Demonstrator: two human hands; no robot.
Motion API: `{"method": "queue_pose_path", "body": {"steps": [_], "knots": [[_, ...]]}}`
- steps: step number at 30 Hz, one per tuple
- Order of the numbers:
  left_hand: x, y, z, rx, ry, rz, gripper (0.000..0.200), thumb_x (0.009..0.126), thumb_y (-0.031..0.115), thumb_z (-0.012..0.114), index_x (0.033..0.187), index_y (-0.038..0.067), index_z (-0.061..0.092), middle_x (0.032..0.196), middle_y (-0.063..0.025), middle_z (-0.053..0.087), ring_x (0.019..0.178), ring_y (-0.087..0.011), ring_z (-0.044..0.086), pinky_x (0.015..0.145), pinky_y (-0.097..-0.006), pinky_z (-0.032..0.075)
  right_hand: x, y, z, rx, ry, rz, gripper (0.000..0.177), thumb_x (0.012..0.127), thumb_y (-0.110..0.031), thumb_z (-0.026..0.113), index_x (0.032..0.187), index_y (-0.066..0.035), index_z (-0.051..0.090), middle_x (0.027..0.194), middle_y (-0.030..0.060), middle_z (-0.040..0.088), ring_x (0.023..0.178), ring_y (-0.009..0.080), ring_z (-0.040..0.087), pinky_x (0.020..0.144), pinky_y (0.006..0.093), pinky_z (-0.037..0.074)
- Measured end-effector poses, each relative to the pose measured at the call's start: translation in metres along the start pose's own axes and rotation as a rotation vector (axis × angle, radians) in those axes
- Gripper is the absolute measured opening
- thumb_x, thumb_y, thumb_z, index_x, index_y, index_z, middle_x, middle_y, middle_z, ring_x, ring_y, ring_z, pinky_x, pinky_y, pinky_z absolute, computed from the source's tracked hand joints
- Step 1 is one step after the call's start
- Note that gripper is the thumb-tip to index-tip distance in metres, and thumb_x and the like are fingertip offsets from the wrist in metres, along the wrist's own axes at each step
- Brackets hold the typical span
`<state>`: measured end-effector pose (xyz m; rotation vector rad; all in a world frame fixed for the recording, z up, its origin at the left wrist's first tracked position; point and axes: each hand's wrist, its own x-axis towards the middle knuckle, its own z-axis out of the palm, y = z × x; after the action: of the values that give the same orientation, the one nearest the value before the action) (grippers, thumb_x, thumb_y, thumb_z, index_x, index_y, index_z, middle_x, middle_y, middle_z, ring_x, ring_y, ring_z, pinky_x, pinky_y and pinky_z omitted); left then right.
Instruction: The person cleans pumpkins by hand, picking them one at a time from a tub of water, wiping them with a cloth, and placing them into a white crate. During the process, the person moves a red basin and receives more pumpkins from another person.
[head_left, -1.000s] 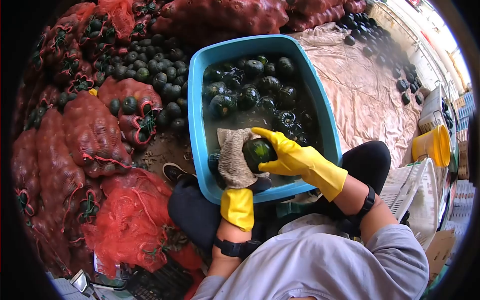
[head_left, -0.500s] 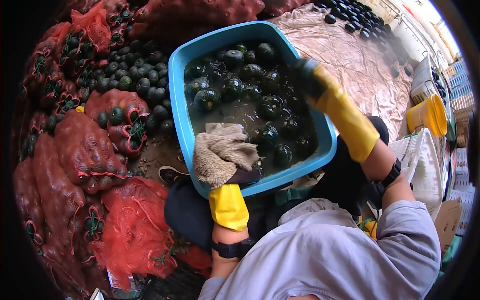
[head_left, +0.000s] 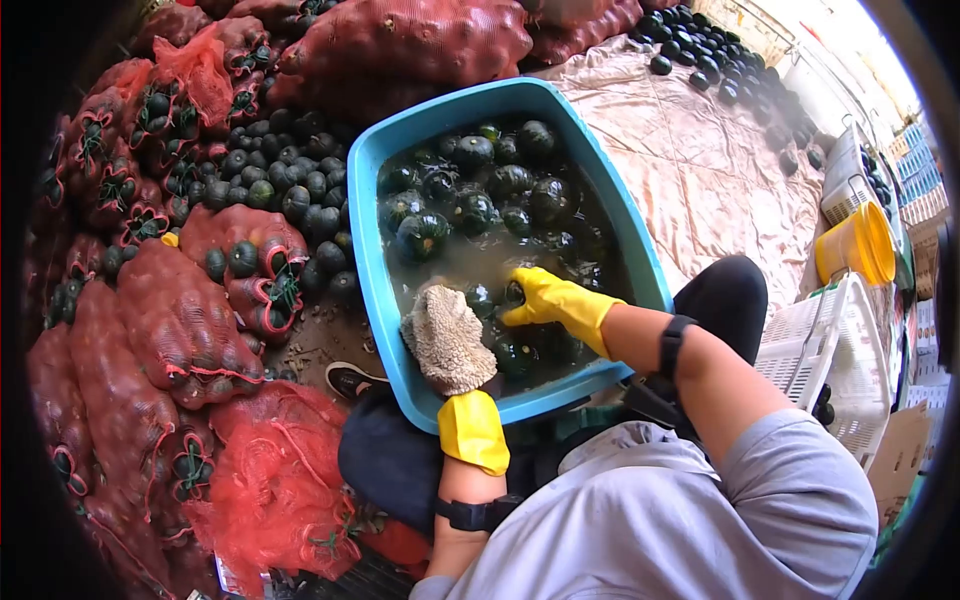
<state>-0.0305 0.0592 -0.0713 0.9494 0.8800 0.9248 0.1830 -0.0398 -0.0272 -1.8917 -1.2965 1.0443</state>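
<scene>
A blue tub (head_left: 360, 230) of murky water holds many dark green squashes (head_left: 422, 235). My left hand (head_left: 452, 350), in a yellow glove, is covered by a tan cloth (head_left: 445, 340) at the tub's near left; its fingers are hidden under the cloth. In the middle of the tub, my right hand (head_left: 535, 297), also in a yellow glove, has its fingers curled round a dark green squash (head_left: 514, 293) at the water's surface.
Red net sacks (head_left: 190, 310) full of squashes are piled at the left. Loose squashes (head_left: 290, 170) lie behind the tub's left side. A pale sheet (head_left: 690, 170) spreads at the right, near a yellow bucket (head_left: 855, 245) and white crates (head_left: 810, 345).
My right hand has come from beyond the tub's right rim, where it held a blurred dark squash, down into the tub's middle. The cloth on my left hand has changed shape.
</scene>
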Motion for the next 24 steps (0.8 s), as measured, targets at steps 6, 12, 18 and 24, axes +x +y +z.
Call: {"method": "queue_pose_path", "body": {"steps": [6,12,18,24], "knots": [[-0.022,0.057,0.062,0.265,-0.011,0.362,0.017,0.095,0.027,0.063,0.094,0.011,0.068,0.099,-0.0142,0.068,0.098,-0.0344,0.066,0.083,-0.0444,0.053,-0.082,-0.071,0.015,0.535,0.112,-0.092,0.086,0.085,-0.033,0.095,0.155,-0.01,0.05,0.131,0.0085,0.067,0.123,0.0221,0.064,0.111,0.0403,0.05],[-0.076,0.102,0.111,0.851,-0.24,0.599,0.028,0.085,0.03,0.076,0.103,0.008,0.07,0.108,-0.0161,0.07,0.103,-0.0391,0.068,0.091,-0.0484,0.052,-0.007,-0.046,0.009,-0.081,0.724,-0.192,0.072,0.083,-0.036,0.091,0.144,-0.008,0.064,0.14,0.023,0.065,0.129,0.0406,0.063,0.114,0.0471,0.048],[-0.077,0.098,0.107,0.926,-0.367,0.549,0.054,0.083,0.036,0.082,0.124,0.007,0.064,0.126,-0.0126,0.068,0.12,-0.0327,0.064,0.11,-0.0478,0.043,-0.067,-0.047,0.024,0.114,0.477,-0.534,0.071,0.086,-0.033,0.09,0.146,-0.008,0.062,0.14,0.0234,0.064,0.134,0.0416,0.059,0.117,0.0489,0.045],[-0.048,0.045,0.095,0.464,-0.384,0.201,0.075,0.083,0.048,0.083,0.142,0.01,0.057,0.142,-0.0111,0.063,0.136,-0.0289,0.056,0.125,-0.0526,0.031,-0.066,-0.072,-0.001,0.485,0.181,-0.256,0.057,0.099,-0.034,0.079,0.146,-0.008,0.063,0.139,0.0144,0.069,0.133,0.0274,0.063,0.114,0.0405,0.048]]}}
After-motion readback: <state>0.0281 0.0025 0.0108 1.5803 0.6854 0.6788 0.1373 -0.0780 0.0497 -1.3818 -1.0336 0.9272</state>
